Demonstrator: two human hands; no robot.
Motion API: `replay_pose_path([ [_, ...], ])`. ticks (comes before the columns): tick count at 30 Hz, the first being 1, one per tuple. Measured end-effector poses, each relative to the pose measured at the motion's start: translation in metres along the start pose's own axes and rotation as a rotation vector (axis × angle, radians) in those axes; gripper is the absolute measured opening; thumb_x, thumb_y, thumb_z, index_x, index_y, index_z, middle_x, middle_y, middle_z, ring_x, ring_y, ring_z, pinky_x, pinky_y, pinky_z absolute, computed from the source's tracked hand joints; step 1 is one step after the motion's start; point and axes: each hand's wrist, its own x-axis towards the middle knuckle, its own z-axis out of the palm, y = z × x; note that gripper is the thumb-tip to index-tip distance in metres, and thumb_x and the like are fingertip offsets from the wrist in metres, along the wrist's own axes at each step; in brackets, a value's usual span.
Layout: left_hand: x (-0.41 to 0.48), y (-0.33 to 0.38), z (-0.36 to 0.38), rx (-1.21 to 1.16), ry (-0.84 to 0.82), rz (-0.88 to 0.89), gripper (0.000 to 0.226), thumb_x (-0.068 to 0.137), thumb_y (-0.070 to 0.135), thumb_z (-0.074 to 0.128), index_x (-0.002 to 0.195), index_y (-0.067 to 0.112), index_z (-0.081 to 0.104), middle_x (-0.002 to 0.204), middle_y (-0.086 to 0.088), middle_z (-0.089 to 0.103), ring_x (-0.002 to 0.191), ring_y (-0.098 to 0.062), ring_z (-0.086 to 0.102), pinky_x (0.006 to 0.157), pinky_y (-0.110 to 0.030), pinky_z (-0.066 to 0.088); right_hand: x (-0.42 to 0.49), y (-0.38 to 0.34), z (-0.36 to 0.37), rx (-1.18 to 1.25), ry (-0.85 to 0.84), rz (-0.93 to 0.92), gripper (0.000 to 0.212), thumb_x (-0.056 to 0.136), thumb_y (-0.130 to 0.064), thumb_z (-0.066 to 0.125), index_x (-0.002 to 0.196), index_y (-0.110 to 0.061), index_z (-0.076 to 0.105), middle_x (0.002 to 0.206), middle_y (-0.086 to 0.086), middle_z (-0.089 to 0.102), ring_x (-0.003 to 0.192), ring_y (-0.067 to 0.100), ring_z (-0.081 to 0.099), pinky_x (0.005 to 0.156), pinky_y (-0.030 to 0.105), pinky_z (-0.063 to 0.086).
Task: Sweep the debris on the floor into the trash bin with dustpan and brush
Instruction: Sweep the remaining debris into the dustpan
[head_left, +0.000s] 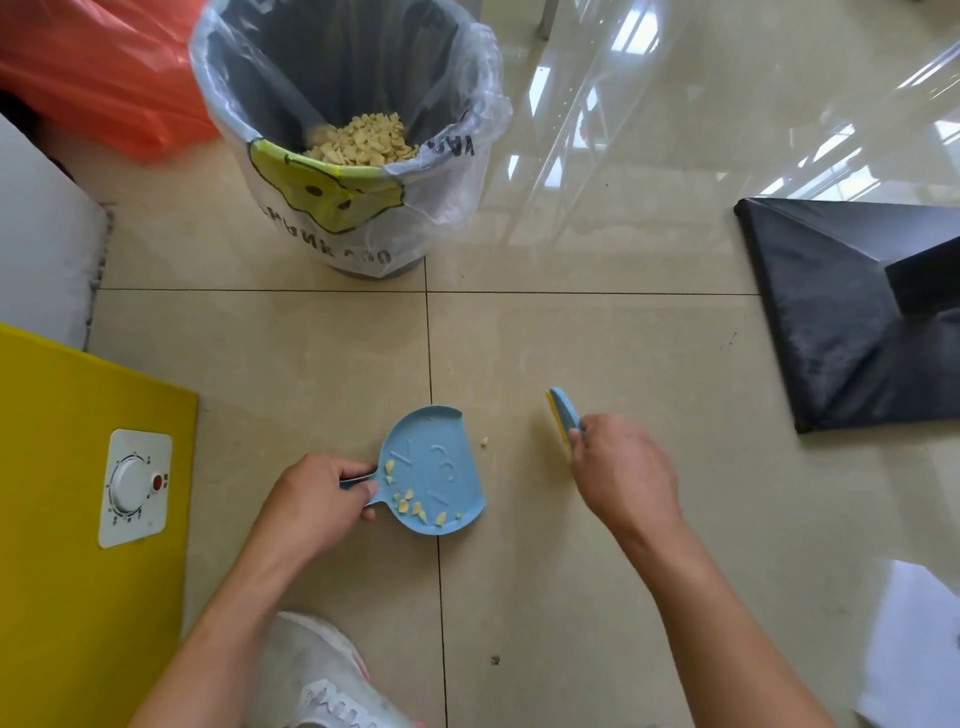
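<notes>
Blue dustpan (434, 470), flat on the tiled floor (597, 353) and holding pale debris (410, 506), handle gripped by closed left hand (317, 501); blue brush (565, 421) clasped in right hand (623, 475); lined trash bin (343, 130) beyond, one crumb (484, 442) between.

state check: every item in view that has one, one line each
dustpan: on floor, several debris pieces inside
brush: lifted, off the debris
left hand: shut on dustpan handle
right hand: shut on brush
loose crumb: on floor by pan lip
trash bin: upright, lined, open, partly filled
</notes>
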Motion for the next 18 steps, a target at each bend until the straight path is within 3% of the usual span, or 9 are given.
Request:
replay_pose_path([
  [3, -0.001, -0.008, -0.013, 0.017, -0.032, -0.027, 0.028, 0.094, 0.022, 0.063, 0.082, 0.042, 0.078, 0.066, 0.006, 0.078, 0.074, -0.017, 0.067, 0.065, -0.026, 0.041, -0.015, -0.021, 0.023, -0.033, -0.069, -0.055, 0.027, 0.098, -0.028, 0.045, 0.107, -0.016, 0.067, 0.105, 0.012, 0.071, 0.098, 0.035, 0.069, 0.073, 0.036, 0.050],
  [6, 0.003, -0.018, -0.012, 0.023, -0.053, -0.067, 0.029, 0.093, 0.022, 0.063, 0.082, 0.042, 0.081, 0.068, 0.005, 0.079, 0.081, -0.023, 0.073, 0.070, -0.027, 0.041, -0.037, -0.050, 0.036, 0.038, -0.143, -0.174, 0.025, 0.099, -0.027, 0.043, 0.104, -0.019, 0.066, 0.100, 0.009, 0.070, 0.093, 0.035, 0.067, 0.067, 0.036, 0.044],
  [8, 0.005, -0.021, -0.007, 0.017, -0.072, -0.073, 0.028, 0.092, 0.023, 0.065, 0.082, 0.044, 0.080, 0.070, 0.007, 0.080, 0.087, -0.018, 0.077, 0.073, -0.027, 0.044, -0.051, -0.066, 0.035, 0.130, -0.185, -0.264, 0.027, 0.100, -0.033, 0.041, 0.097, -0.019, 0.065, 0.090, 0.008, 0.070, 0.085, 0.035, 0.066, 0.065, 0.036, 0.045],
  [11, 0.003, -0.018, -0.002, -0.025, -0.082, -0.059, 0.027, 0.094, 0.020, 0.067, 0.088, 0.043, 0.081, 0.071, 0.017, 0.079, 0.070, 0.001, 0.075, 0.075, -0.024, 0.046, -0.060, -0.071, 0.023, 0.231, -0.224, -0.336, 0.029, 0.100, -0.036, 0.043, 0.082, -0.017, 0.057, 0.071, 0.001, 0.061, 0.070, 0.030, 0.059, 0.063, 0.038, 0.050],
  [14, 0.000, -0.019, -0.003, -0.063, -0.080, -0.050, 0.027, 0.094, 0.018, 0.067, 0.092, 0.041, 0.081, 0.082, 0.020, 0.081, 0.070, 0.000, 0.077, 0.081, -0.025, 0.049, -0.049, -0.056, 0.006, 0.286, -0.204, -0.288, 0.030, 0.098, -0.036, 0.046, 0.080, -0.015, 0.056, 0.065, 0.003, 0.058, 0.068, 0.030, 0.059, 0.062, 0.038, 0.049],
  [18, -0.001, -0.022, -0.016, -0.002, -0.069, -0.069, 0.030, 0.094, 0.020, 0.066, 0.084, 0.045, 0.079, 0.075, 0.009, 0.081, 0.083, -0.011, 0.077, 0.091, -0.032, 0.052, -0.017, -0.022, -0.005, 0.085, -0.017, -0.125, 0.028, 0.098, -0.037, 0.044, 0.091, -0.017, 0.064, 0.088, 0.009, 0.071, 0.086, 0.035, 0.067, 0.063, 0.034, 0.043],
])
